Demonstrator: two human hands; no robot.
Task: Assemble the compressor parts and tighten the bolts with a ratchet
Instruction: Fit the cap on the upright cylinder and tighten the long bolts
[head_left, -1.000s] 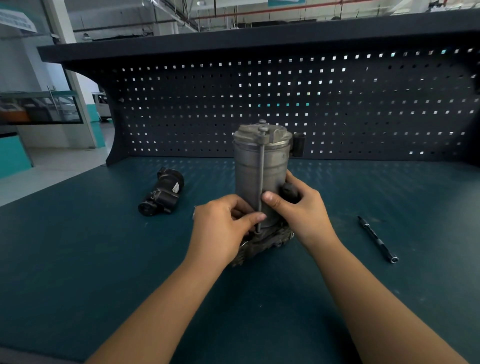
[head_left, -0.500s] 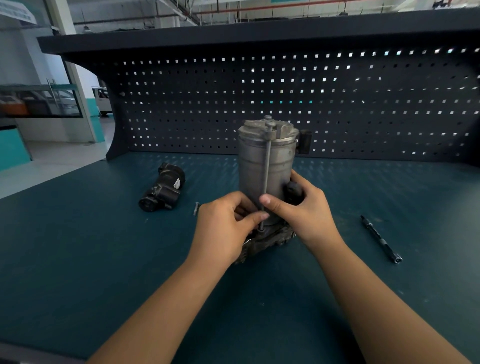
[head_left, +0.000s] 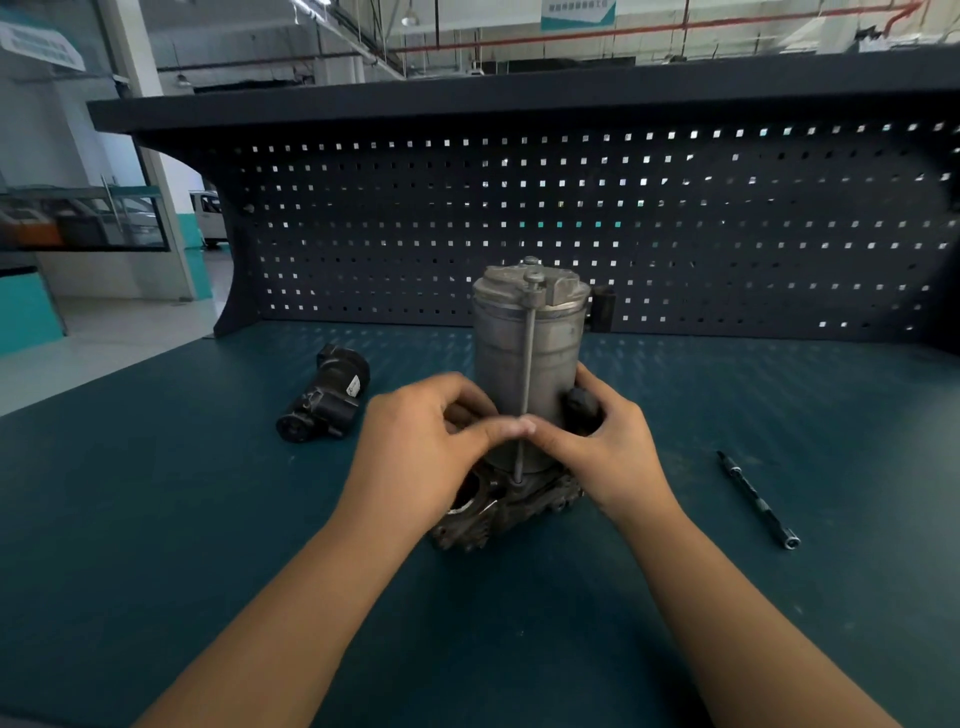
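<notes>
Two thumb tips meet on the long bolt (head_left: 525, 364), low on the front of the compressor (head_left: 545, 358). My left hand (head_left: 415, 447) curls in, thumb and forefinger pinching that bolt, while my right hand (head_left: 610, 447) wraps the cylinder's lower right side. The compressor stands upright on its rough base, mid-bench (head_left: 208, 571). A black cylindrical part (head_left: 324, 397) lies to its left, and a slim dark bar (head_left: 756, 499) well apart on the right.
</notes>
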